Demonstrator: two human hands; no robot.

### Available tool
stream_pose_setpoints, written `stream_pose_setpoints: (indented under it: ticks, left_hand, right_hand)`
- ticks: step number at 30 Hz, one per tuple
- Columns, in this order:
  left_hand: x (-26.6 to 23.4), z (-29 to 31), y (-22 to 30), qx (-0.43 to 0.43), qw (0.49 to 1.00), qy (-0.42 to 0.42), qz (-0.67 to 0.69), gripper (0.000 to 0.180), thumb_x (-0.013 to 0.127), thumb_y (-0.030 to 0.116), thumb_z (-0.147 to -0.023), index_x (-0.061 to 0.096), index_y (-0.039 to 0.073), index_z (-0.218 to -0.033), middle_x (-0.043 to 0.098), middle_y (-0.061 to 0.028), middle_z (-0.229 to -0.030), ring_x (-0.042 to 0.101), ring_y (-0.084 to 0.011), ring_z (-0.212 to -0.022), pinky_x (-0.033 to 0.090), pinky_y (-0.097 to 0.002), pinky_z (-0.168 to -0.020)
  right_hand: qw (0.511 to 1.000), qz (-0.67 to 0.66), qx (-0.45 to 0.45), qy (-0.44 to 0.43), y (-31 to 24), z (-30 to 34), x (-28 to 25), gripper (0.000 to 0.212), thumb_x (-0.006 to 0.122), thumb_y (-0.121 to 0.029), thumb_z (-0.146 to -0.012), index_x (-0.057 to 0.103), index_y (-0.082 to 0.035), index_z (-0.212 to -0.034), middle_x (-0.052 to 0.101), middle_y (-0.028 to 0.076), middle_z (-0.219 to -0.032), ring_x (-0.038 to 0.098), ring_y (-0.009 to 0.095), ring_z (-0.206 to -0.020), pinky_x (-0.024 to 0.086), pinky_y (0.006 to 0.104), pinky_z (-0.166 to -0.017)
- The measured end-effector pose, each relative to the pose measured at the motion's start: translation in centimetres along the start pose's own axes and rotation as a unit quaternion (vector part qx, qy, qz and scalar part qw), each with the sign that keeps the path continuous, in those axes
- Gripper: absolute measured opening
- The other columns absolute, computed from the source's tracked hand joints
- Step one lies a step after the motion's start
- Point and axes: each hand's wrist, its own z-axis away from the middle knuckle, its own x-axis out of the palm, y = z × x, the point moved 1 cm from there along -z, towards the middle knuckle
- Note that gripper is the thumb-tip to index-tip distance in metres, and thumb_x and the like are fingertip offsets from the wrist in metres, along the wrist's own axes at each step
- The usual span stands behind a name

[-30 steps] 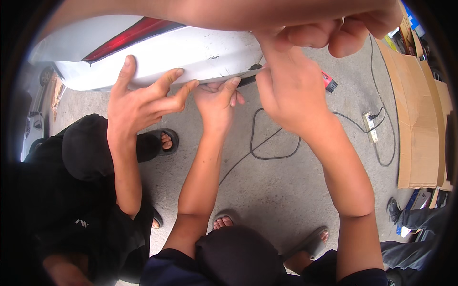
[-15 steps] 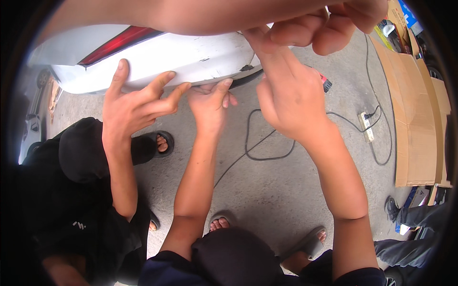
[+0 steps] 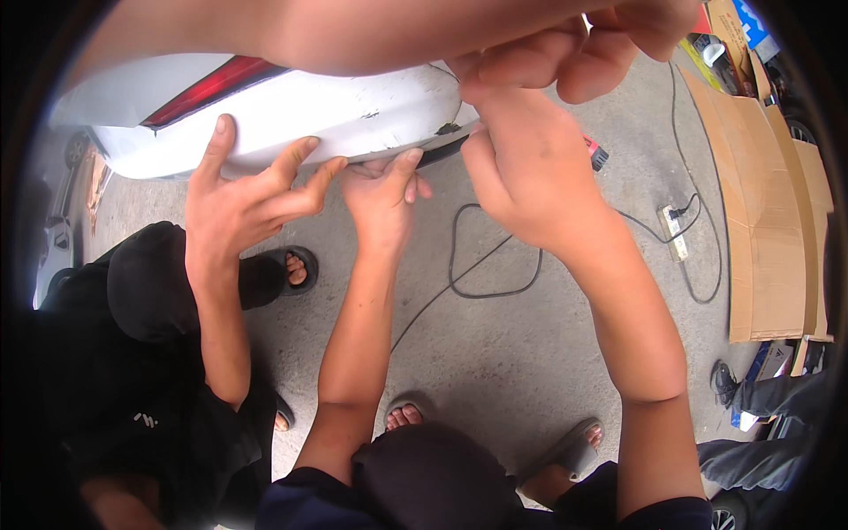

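Note:
My left hand [image 3: 380, 196] grips the lower edge of a scuffed white car bumper [image 3: 344, 110], thumb against its face and fingers partly underneath. My right hand [image 3: 541, 168] is at the bumper's right corner, closed, with its thumb tucked in. Another person's forearm [image 3: 309, 28] crosses the top of the view, and its curled fingers [image 3: 574, 62] hide my right fingertips and whatever they hold. On my left, a co-worker's hand [image 3: 252, 199] is spread against the bumper, below the red tail light [image 3: 208, 91]. Dark chipped paint shows near the bumper's corner.
A black cable [image 3: 453, 256] loops over the concrete floor [image 3: 459, 344] toward a white power strip [image 3: 676, 234]. Beyond my right hand lies a red-and-black object [image 3: 596, 155]. Cardboard [image 3: 768, 221] stands at right, near another person's legs [image 3: 768, 433]. The co-worker's knee [image 3: 150, 278] is close at left.
My right hand has tilted slightly to the left at the bumper corner. The overlapping hand has shifted a little left. My left hand keeps its hold, and the whole view has moved slightly.

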Motion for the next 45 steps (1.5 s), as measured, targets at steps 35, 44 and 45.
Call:
stream_pose_setpoints:
  ticks: [35,44,45]
  left_hand:
    - [-0.6,0.0,-0.1,0.0,1.0,-0.02,0.019,0.033,0.069,-0.006,-0.089,0.052,-0.006,-0.117,0.066,-0.0106,-0.088,0.046,-0.0093,-0.05,0.049,-0.0279,-0.048]
    - [-0.5,0.5,0.0,-0.009,0.999,-0.007,0.032,0.026,0.068,0.001,-0.094,0.055,-0.001,-0.117,0.056,0.0016,-0.074,0.042,-0.0074,-0.053,0.041,-0.0271,-0.054]
    - [-0.4,0.6,0.0,-0.008,0.999,-0.007,0.04,0.027,0.068,0.001,-0.095,0.054,-0.001,-0.117,0.055,0.0018,-0.074,0.042,-0.0075,-0.054,0.041,-0.0274,-0.055]
  right_hand:
    - [0.998,0.056,-0.042,-0.008,0.6,-0.2,-2.0,0.032,0.054,0.002,-0.08,0.062,-0.003,-0.11,0.064,0.016,-0.087,0.063,0.039,-0.079,0.05,0.0454,-0.068]
    - [1.0,0.0,-0.01,0.029,1.0,0.6,-2.6,0.033,0.051,0.006,-0.078,0.061,0.002,-0.108,0.064,0.012,-0.091,0.065,0.026,-0.076,0.052,0.0367,-0.066]
    - [0.999,-0.014,0.008,0.036,0.9,0.8,-2.5,0.033,0.05,0.006,-0.079,0.061,0.002,-0.11,0.065,0.012,-0.093,0.066,0.025,-0.077,0.053,0.0359,-0.067]
